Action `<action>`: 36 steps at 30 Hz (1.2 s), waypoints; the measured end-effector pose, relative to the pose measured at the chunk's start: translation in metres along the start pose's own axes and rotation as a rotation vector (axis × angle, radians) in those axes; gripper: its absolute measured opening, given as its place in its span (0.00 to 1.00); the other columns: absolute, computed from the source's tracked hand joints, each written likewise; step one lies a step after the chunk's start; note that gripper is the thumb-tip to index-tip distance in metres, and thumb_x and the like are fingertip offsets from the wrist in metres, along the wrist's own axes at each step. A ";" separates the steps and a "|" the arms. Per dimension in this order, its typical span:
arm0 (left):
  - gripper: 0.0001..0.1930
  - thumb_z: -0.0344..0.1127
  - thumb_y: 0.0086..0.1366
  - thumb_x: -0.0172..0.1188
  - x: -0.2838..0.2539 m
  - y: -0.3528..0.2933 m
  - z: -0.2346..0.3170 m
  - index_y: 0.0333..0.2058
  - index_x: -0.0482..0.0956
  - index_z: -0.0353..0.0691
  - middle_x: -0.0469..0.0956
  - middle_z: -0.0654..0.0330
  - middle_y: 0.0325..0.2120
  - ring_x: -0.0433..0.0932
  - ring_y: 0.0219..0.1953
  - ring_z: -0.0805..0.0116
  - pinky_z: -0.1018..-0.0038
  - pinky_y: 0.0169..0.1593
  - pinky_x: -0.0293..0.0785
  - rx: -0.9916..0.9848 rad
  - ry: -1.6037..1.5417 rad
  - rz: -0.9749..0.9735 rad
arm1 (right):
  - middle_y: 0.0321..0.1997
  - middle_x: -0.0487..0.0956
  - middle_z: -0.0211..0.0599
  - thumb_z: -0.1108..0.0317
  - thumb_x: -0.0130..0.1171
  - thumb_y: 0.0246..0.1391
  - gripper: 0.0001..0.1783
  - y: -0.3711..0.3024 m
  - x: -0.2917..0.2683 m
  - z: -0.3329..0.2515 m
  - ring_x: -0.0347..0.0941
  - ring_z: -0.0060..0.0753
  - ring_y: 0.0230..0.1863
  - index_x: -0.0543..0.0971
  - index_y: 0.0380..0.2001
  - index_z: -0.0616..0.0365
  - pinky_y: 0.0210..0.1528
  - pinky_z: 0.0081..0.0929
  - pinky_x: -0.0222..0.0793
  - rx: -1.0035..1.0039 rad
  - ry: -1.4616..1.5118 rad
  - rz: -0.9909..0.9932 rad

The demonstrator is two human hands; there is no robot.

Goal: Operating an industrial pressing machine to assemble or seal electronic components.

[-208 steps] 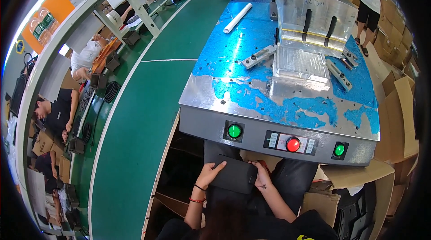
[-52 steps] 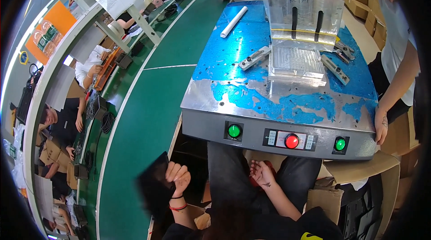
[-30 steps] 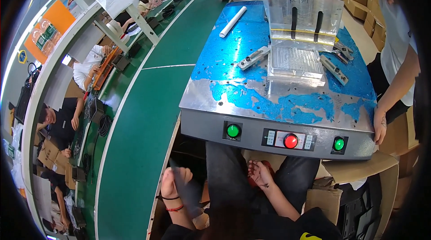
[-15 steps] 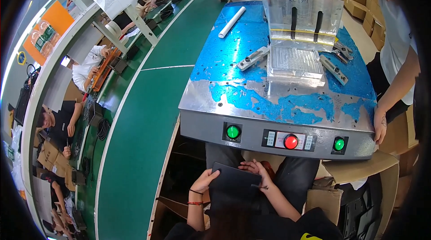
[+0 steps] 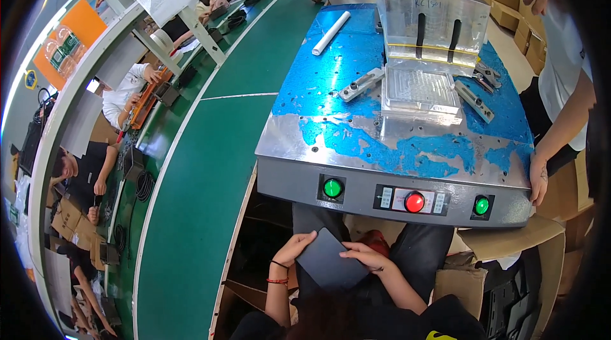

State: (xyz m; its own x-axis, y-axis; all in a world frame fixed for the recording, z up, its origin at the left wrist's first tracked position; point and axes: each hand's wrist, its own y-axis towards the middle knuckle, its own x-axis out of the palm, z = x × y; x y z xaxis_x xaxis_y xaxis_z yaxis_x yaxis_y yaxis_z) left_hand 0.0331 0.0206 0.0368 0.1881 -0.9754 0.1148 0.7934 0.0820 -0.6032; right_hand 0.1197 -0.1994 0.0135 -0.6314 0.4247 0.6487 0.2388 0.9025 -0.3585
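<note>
A flat dark rectangular panel [image 5: 330, 262] with rounded corners lies tilted over my lap, below the front edge of a press machine. My left hand [image 5: 294, 249] is closed on its upper left edge, with the thumb on the near face. On the right edge, my right hand [image 5: 368, 256] also grips it, thumb laid across the face and the other fingers partly hidden behind. The panel's underside is out of sight. Ahead stands the press's metal block [image 5: 433, 28], above a clear ridged fixture [image 5: 421, 90].
Green buttons [image 5: 333, 188] flank a red button [image 5: 414, 201] on the press front. Metal clamps [image 5: 361, 84] and a white roll [image 5: 331, 33] lie on its blue top. Left runs a green conveyor [image 5: 191, 212]; right, a co-worker's hand [image 5: 538, 181] touches the press beside a cardboard box [image 5: 515, 238].
The panel has turned, with one corner now pointing up and its face more visible. My right hand has shifted from loosely spread fingers to a grip with the thumb over the face.
</note>
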 end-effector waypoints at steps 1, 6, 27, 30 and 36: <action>0.25 0.53 0.65 0.45 -0.005 0.001 -0.005 0.30 0.77 0.33 0.76 0.64 0.25 0.73 0.27 0.80 0.84 0.34 0.69 -0.005 0.006 0.029 | 0.46 0.74 0.33 0.68 0.54 0.53 0.25 0.000 -0.001 0.001 0.69 0.19 0.45 0.66 0.54 0.65 0.48 0.16 0.63 -0.025 -0.010 -0.036; 0.31 0.59 0.66 0.38 -0.016 0.001 -0.013 0.33 0.75 0.32 0.77 0.58 0.27 0.76 0.29 0.73 0.82 0.36 0.71 0.083 -0.480 -0.185 | 0.49 0.74 0.35 0.73 0.54 0.52 0.22 0.000 -0.005 0.011 0.70 0.23 0.49 0.68 0.52 0.66 0.51 0.19 0.64 -0.176 0.055 -0.141; 0.13 0.44 0.64 0.51 0.036 -0.090 0.023 0.36 0.72 0.40 0.74 0.65 0.29 0.72 0.31 0.75 0.79 0.35 0.70 0.430 -0.637 0.401 | 0.49 0.72 0.43 0.56 0.38 0.62 0.25 0.000 0.008 -0.005 0.67 0.33 0.52 0.63 0.56 0.62 0.57 0.29 0.58 -0.482 0.075 -0.299; 0.10 0.31 0.63 0.47 0.007 -0.091 0.038 0.22 0.65 0.41 0.65 0.65 0.17 0.65 0.18 0.77 0.82 0.23 0.58 0.918 -1.207 -0.727 | 0.47 0.73 0.42 0.57 0.39 0.62 0.23 0.005 0.007 -0.001 0.68 0.32 0.51 0.64 0.55 0.62 0.55 0.28 0.59 -0.412 -0.185 -0.139; 0.10 0.34 0.62 0.53 -0.006 -0.134 0.079 0.38 0.71 0.34 0.74 0.68 0.29 0.70 0.28 0.79 0.82 0.31 0.66 0.693 0.189 0.542 | 0.44 0.74 0.36 0.61 0.47 0.60 0.19 0.015 0.003 0.018 0.70 0.25 0.45 0.68 0.51 0.60 0.49 0.23 0.64 -0.299 -0.388 -0.117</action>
State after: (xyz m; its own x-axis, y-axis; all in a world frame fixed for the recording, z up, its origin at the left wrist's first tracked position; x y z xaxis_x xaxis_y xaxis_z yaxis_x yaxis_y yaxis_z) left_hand -0.0284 0.0320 0.1790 0.5881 -0.7795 -0.2159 0.8064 0.5857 0.0819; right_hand 0.1082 -0.1856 -0.0026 -0.8807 0.3126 0.3558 0.3150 0.9476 -0.0528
